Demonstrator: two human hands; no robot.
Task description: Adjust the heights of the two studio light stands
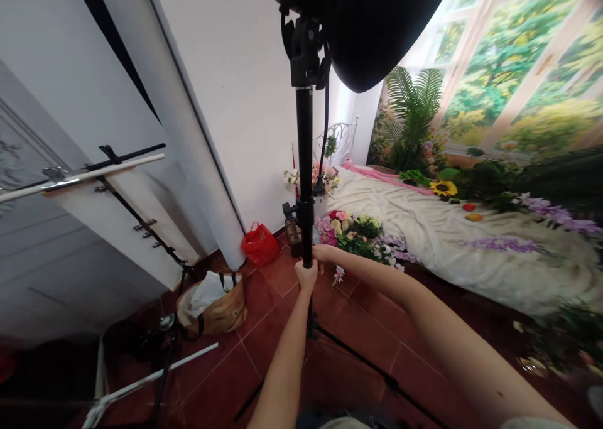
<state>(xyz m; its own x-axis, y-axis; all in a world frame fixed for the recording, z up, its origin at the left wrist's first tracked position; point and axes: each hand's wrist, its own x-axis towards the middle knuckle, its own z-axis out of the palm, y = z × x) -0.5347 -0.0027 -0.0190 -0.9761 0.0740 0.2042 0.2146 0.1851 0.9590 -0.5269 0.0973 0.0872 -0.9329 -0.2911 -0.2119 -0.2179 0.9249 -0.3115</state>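
Note:
Directly in front of me stands a black light stand (306, 146) with a large black studio lamp head (372, 27) on top. My left hand (307, 273) is wrapped round the lower part of its pole. Just above it and to the right, my right hand (321, 253) grips the same pole, its fingers partly hidden. A clamp knob (289, 211) sits on the pole above both hands. Down on the floor spread the stand's legs (358, 353). A black cable hangs beside the pole from the lamp head.
A red plastic bag (260, 244) and a woven bag (219, 309) stand on the tiles to the left, near a clamped backdrop stand (141, 218). Artificial flowers (348, 231) lie right of the pole. Beyond them is a cream draped bed (424, 234) before a window backdrop (513, 65).

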